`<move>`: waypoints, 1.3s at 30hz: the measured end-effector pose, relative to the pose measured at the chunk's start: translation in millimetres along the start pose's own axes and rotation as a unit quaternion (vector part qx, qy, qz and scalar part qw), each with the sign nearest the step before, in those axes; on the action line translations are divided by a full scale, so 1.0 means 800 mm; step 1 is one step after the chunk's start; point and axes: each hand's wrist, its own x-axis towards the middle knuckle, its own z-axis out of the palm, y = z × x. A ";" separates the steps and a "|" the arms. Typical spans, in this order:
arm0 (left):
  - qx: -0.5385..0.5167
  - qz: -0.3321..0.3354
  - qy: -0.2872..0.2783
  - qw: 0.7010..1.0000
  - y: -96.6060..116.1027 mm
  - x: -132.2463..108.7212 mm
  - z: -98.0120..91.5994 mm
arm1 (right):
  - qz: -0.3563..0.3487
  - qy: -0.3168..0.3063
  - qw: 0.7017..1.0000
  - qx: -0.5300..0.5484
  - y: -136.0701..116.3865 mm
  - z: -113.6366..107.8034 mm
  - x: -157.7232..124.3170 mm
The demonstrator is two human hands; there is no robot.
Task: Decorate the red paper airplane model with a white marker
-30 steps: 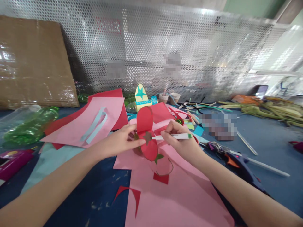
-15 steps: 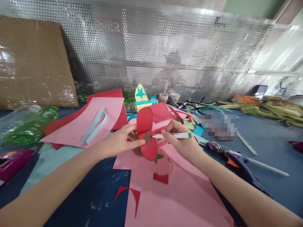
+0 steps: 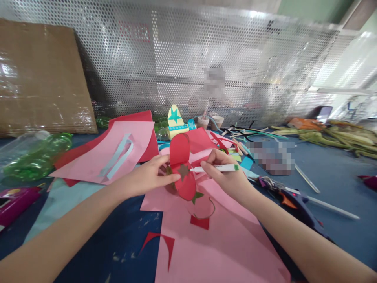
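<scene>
The left hand (image 3: 147,177) is closed on a red paper craft (image 3: 180,151). The thumb lies on the front of it and the fingers go behind. The craft is made of curved red paper pieces. It has a small brown star on it and a green leaf at the bottom. It is held up in the middle of the tabletop (image 3: 338,177), just above a big pink sheet (image 3: 218,243).

The right hand (image 3: 226,177) is closed around a white pen (image 3: 216,168) with a green end. The pen lies almost flat. Its tip touches the red craft right beside the star.

The big pink sheet runs down to the near edge of the tabletop. A red curved scrap (image 3: 160,240) lies at its left side and a small red square (image 3: 200,222) lies on it.

A green bottle (image 3: 38,157) lies on its side by the left edge. Another pink sheet (image 3: 112,153) with a light blue strip (image 3: 118,155) is between the bottle and the hands. A yellow paper rocket (image 3: 176,118) with a blue star stands near the far edge. A glue gun (image 3: 294,200) lies to the right of the right hand. A brown cardboard sheet (image 3: 41,78) leans on a metal mesh wall (image 3: 206,59) in the far left corner.
</scene>
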 end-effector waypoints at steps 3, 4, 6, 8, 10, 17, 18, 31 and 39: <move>-0.004 -0.001 -0.004 1.000 0.001 0.000 -0.001 | 0.003 -0.007 1.000 -0.002 0.000 0.000 0.000; -0.005 0.000 -0.004 1.000 0.001 0.000 -0.001 | 0.002 -0.008 1.000 -0.001 0.001 -0.001 0.001; -0.001 -0.002 -0.001 1.000 0.002 0.000 -0.001 | -0.002 -0.007 1.000 -0.002 0.001 -0.001 0.001; 0.005 -0.003 0.002 1.000 0.001 0.001 0.000 | -0.006 -0.011 1.000 -0.003 0.002 -0.002 0.001; 0.008 0.000 0.003 1.000 0.001 0.001 0.000 | -0.007 -0.020 1.000 -0.001 0.002 -0.003 0.002; -0.001 -0.008 -0.003 1.000 0.000 0.001 -0.001 | -0.004 -0.028 1.000 0.002 0.001 -0.004 0.002; -0.002 -0.008 -0.002 1.000 0.000 0.000 -0.001 | -0.004 -0.031 0.999 0.007 0.001 -0.004 0.002; -0.004 0.001 -0.001 1.000 0.002 0.000 -0.001 | -0.006 -0.031 0.999 0.006 0.000 -0.004 0.003; 0.014 -0.007 0.001 1.000 0.003 0.000 -0.002 | -0.008 -0.034 0.999 0.015 -0.001 -0.003 0.002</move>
